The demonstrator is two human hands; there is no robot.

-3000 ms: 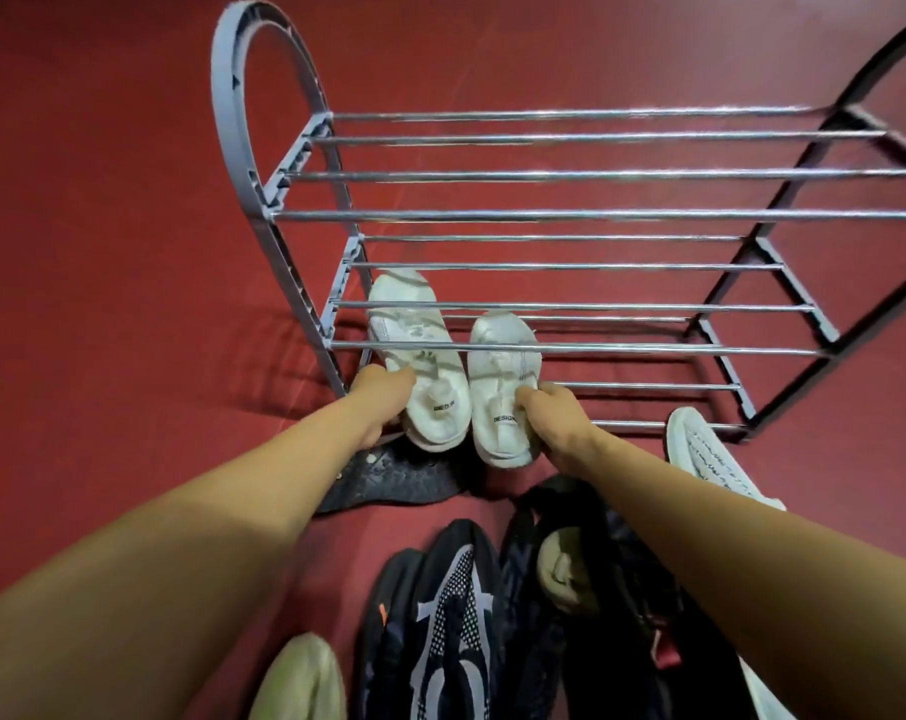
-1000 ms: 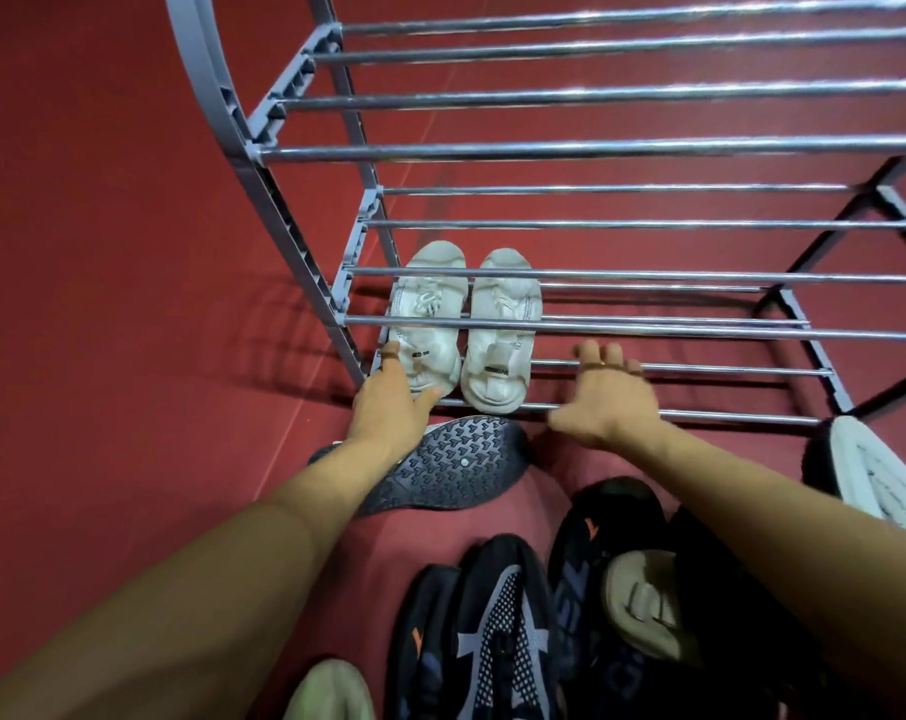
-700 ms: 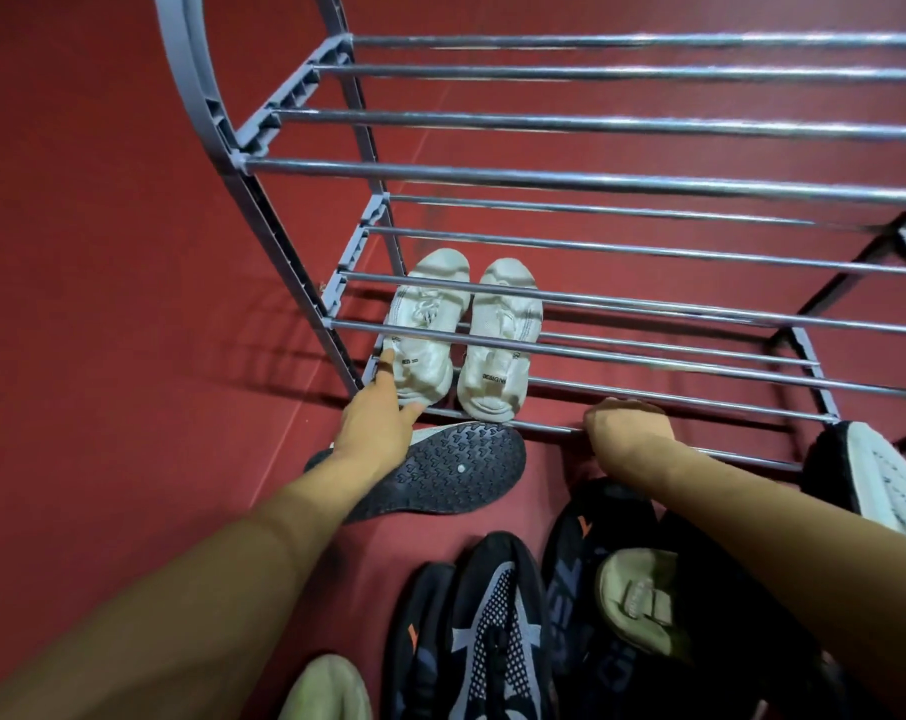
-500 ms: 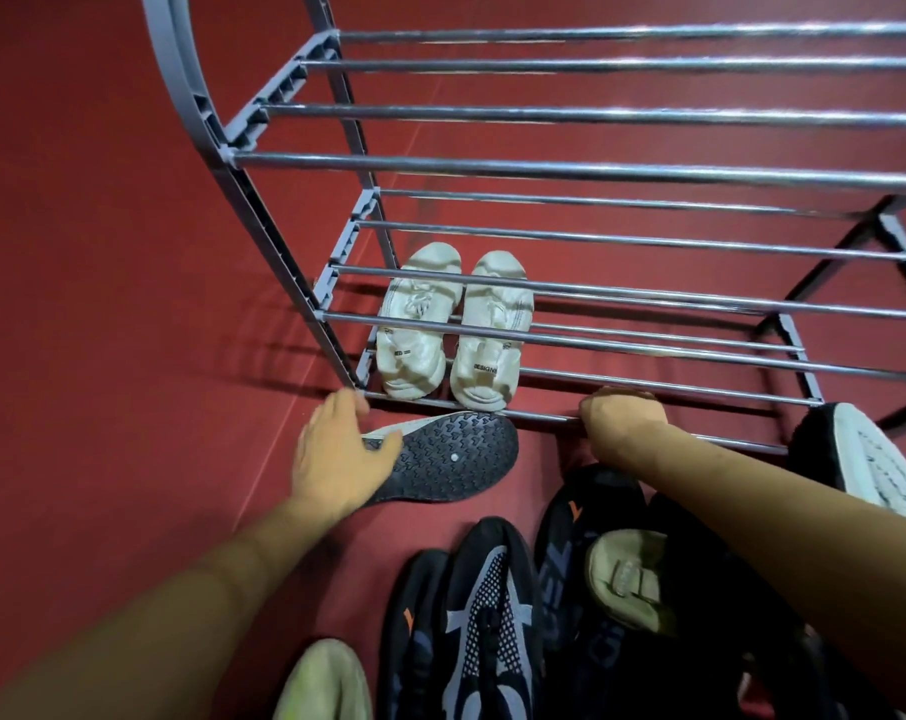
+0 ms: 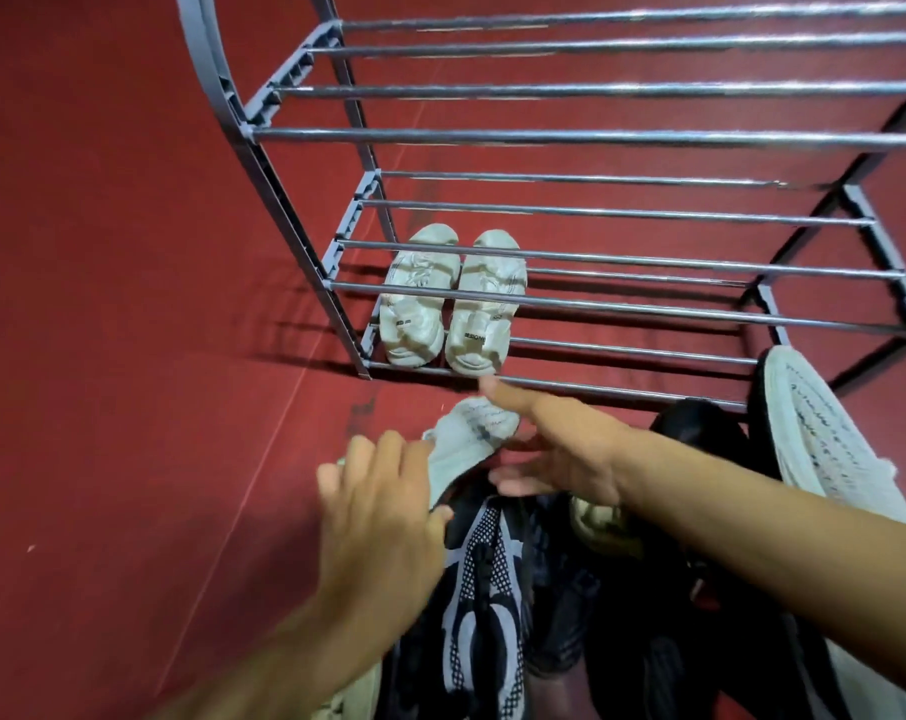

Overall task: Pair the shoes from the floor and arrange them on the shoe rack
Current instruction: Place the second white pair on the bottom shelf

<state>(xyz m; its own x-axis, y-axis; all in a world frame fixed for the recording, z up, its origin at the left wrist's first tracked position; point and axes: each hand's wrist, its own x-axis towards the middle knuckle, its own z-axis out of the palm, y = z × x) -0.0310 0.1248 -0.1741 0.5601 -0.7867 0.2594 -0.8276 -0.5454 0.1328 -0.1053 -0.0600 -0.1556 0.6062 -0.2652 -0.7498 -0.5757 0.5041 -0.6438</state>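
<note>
A pair of white sandals stands side by side at the left end of the grey shoe rack's bottom shelf. In front of the rack, my left hand grips the heel end of a white knit shoe, which is tilted with its toe towards the rack. My right hand hovers just right of that shoe with fingers spread and holds nothing; its index finger points at the rack's front bar. The matching white knit shoe lies sole-side up at the right.
A pile of black shoes with grey patterns lies on the red floor below my hands. A beige sandal sits among them under my right forearm. The rack's upper shelves hold nothing.
My left hand took hold of the dark-soled shoe and turned it, so its white knit upper now shows. My right hand left the rack's front bar, opened and moved left towards that shoe.
</note>
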